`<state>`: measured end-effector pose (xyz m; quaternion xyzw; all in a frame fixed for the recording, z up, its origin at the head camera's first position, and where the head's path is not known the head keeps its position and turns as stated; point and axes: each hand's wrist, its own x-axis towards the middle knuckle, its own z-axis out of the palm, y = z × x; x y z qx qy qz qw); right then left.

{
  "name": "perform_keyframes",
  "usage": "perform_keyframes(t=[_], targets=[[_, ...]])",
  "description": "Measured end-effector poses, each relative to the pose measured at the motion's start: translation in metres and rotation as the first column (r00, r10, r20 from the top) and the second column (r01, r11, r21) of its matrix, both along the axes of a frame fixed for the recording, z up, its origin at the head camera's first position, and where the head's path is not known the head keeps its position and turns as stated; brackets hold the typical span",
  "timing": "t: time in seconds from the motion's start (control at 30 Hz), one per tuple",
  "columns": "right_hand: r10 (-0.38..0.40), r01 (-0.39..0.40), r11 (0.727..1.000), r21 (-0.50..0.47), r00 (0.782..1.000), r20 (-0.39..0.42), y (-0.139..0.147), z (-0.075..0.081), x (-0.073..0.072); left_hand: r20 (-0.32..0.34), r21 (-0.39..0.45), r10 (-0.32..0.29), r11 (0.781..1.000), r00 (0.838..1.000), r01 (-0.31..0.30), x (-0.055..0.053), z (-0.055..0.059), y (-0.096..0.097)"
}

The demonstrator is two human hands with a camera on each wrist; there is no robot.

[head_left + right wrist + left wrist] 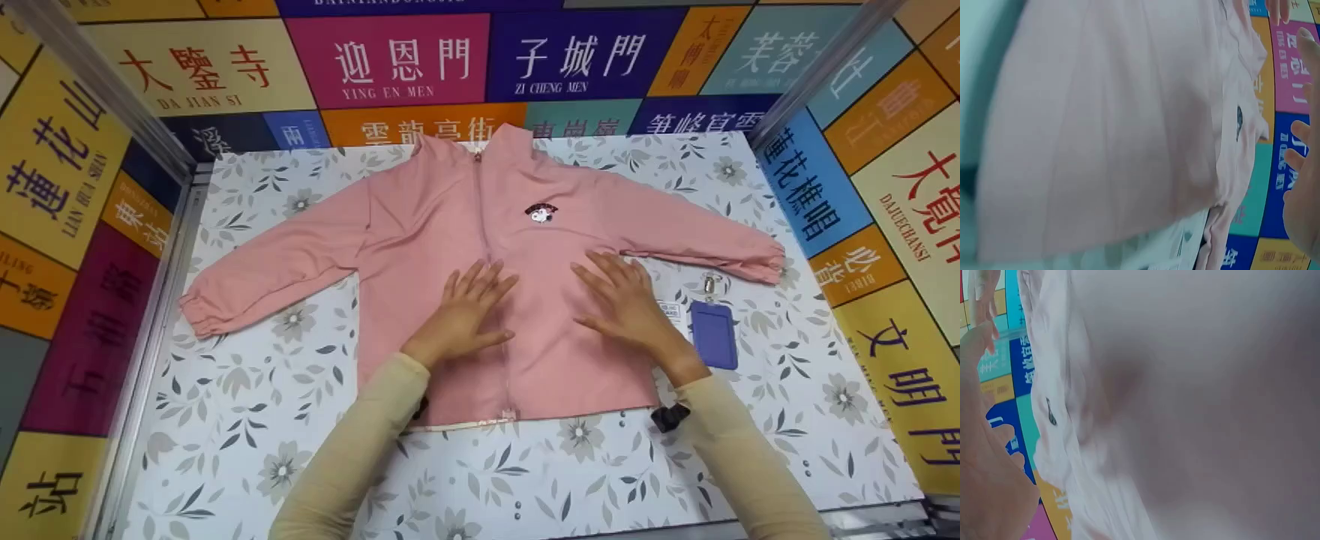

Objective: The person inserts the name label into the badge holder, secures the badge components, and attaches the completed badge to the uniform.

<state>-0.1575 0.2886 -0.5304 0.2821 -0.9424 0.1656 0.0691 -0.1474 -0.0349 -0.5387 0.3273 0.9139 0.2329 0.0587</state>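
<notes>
Left hand (466, 311): fingers straight and spread apart, tips aimed around 1 o'clock, a couple of them over the zip (482, 202), thumb out toward 3
Right hand (626, 307): same deal, fingers straight and well apart, pointing roughly 11, thumb poking toward 9
Palm contact: honestly can't tell if either one is pressing or just hovering, the wrist cams are mostly blurry cloth
Pink jacket (540, 285): right under both hands, mid-table, front side up, collar at 12, hem at 6 (all clock calls below are from its middle, head view)
Zip line: runs down the front from 12 to 6, left hand near it, right hand closer to the side edge at 3
Jacket arms: one sleeve (277, 262) slants out to about 9, the other sleeve (690, 225) goes out between 2 and 3, both cuffs look gathered
Chest logo (540, 214): small black and white thing at 1 o'clock
Blue card holder (714, 335): between 3 and 4, just beside the right wrist, metal clip (710, 287) at its 12 o'clock end
White label (669, 312): tucked between the right hand and that holder, print too small to read
Cream sleeves (360, 442): the person's, coming in from 7 and 5
Table (555, 491): white, grey flowers and leaves all over
Wall panels (386, 60): loud colour blocks with Chinese characters, 9 round through 12 to 3
</notes>
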Motion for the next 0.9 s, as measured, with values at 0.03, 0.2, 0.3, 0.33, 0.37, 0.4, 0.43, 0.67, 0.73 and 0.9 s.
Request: perform_keyframes(t=[0.03, 0.2, 0.3, 0.33, 0.37, 0.4, 0.43, 0.67, 0.73, 0.9], targets=[[-0.018, 0.018, 1.000, -0.014, 1.000, -0.001, 0.005, 0.001, 0.001, 0.003, 0.006, -0.007, 1.000, 1.000, 0.007, -0.001, 0.000, 0.004], [-0.103, 0.101, 0.989, -0.109, 0.994, -0.019, 0.031, 0.002, 0.008, 0.026, 0.020, -0.024, 1.000, 0.999, 0.023, -0.003, -0.004, 0.022], [-0.167, 0.160, 0.974, -0.163, 0.985, -0.033, 0.047, 0.001, 0.014, 0.056, 0.033, -0.031, 0.999, 0.998, 0.029, -0.004, -0.005, 0.031], [-0.194, 0.184, 0.966, -0.183, 0.980, -0.037, 0.052, 0.001, 0.016, 0.061, 0.035, -0.035, 0.999, 0.998, 0.033, -0.005, -0.005, 0.035], [-0.222, 0.210, 0.956, -0.204, 0.974, -0.038, 0.057, 0.001, 0.019, 0.063, 0.036, -0.038, 0.999, 0.997, 0.036, -0.005, -0.005, 0.038], [-0.247, 0.232, 0.946, -0.228, 0.968, -0.042, 0.062, 0.000, 0.021, 0.063, 0.042, -0.042, 0.998, 0.997, 0.039, -0.006, -0.005, 0.041], [-0.275, 0.256, 0.933, -0.253, 0.961, -0.040, 0.066, 0.000, 0.023, 0.062, 0.049, -0.047, 0.998, 0.997, 0.044, -0.007, -0.004, 0.044], [-0.455, 0.454, 0.822, -0.344, 0.887, 0.084, 0.097, 0.002, 0.041, 0.056, 0.067, -0.087, 0.994, 0.995, 0.084, -0.012, 0.004, 0.068], [-0.500, 0.515, 0.788, -0.338, 0.855, 0.137, 0.104, 0.003, 0.045, 0.060, 0.063, -0.096, 0.994, 0.994, 0.092, -0.012, 0.006, 0.075], [-0.593, 0.641, 0.701, -0.312, 0.768, 0.243, 0.120, 0.006, 0.057, 0.065, 0.055, -0.123, 0.991, 0.990, 0.119, -0.014, 0.011, 0.091]])
